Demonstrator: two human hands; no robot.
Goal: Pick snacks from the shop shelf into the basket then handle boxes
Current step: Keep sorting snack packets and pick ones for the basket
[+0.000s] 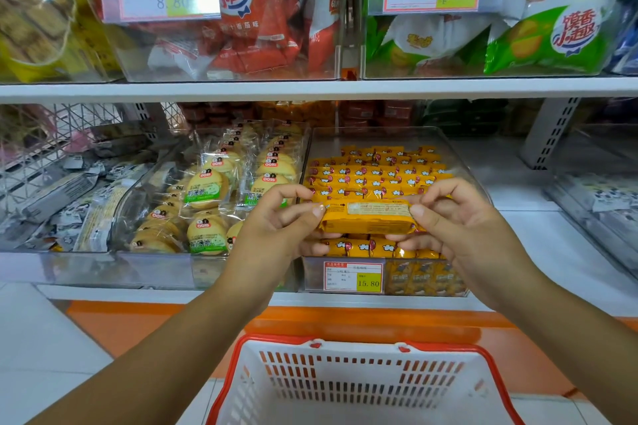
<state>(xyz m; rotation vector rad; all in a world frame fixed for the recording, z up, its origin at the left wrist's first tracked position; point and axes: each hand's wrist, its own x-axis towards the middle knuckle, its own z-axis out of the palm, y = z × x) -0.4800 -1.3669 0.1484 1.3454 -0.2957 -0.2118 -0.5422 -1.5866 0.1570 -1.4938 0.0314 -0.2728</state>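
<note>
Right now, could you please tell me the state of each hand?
Left hand: closed, pinching the left end of the yellow snack pack.
Right hand: closed, pinching the same pack's right end.

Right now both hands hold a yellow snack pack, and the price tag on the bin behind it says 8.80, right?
Not quite. In the head view the left hand and right hand do hold the yellow snack pack, but the price tag on the bin says 15.80.
</note>
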